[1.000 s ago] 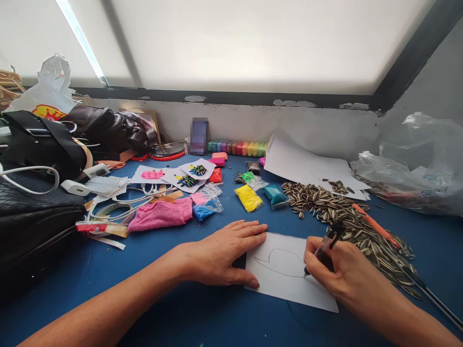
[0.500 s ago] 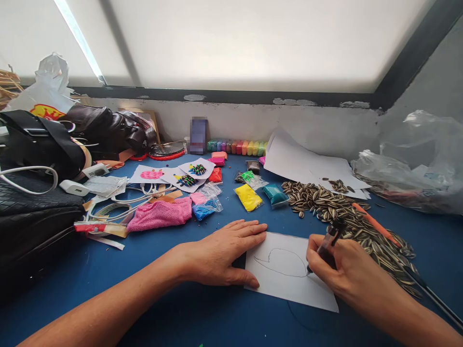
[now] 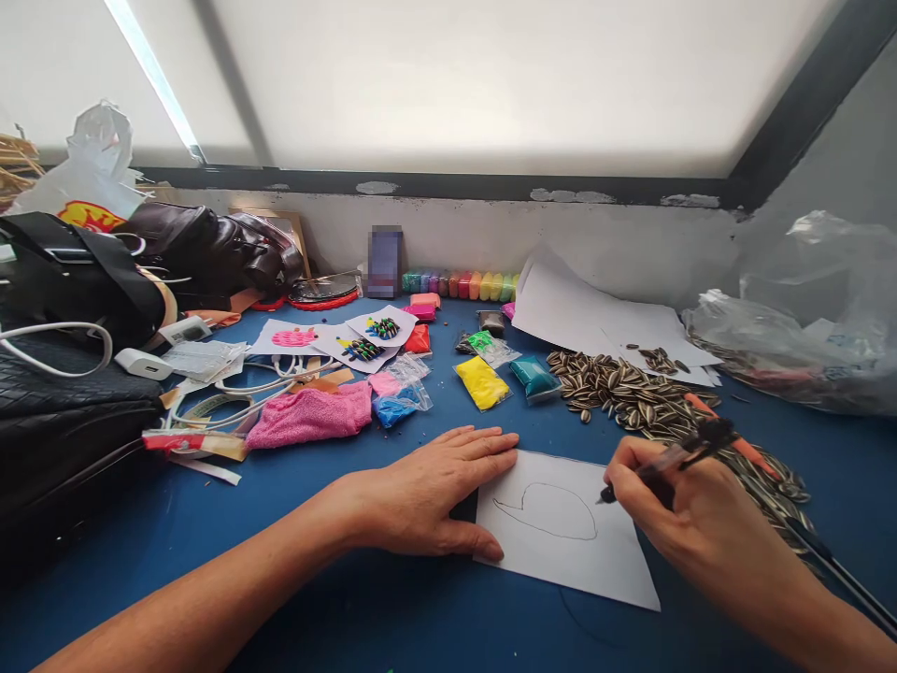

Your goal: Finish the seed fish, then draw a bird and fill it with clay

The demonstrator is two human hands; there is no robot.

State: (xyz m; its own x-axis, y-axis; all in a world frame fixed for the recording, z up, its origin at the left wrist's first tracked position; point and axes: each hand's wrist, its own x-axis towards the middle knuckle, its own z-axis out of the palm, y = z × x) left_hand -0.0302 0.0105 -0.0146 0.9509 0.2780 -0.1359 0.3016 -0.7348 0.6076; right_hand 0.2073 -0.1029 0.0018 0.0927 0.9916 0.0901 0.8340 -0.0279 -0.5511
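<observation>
A small sheet of white paper (image 3: 519,551) lies on the blue table before me, bearing a thin outline of a rounded shape with a pointed left end. My left hand (image 3: 441,495) rests flat on the paper's left edge, fingers stretched out. In my right hand (image 3: 690,523) a black pen (image 3: 665,460) is gripped, tilted, its tip near the right side of the drawn outline. Sunflower seeds (image 3: 617,393) are heaped behind and to the right of that hand, with an orange tool (image 3: 749,453) partly on them.
Packets of yellow clay (image 3: 481,383) and teal clay (image 3: 534,379) lie behind the paper. A pink cloth (image 3: 312,416), white cables and black bags (image 3: 70,430) crowd the left. Larger white sheets (image 3: 581,308) and a clear plastic bag (image 3: 805,346) stand at the back right.
The pen tip has lifted from the outline's right end and moved up slightly; the pen now leans further right. The outline's right side now looks closed. My left hand stays put.
</observation>
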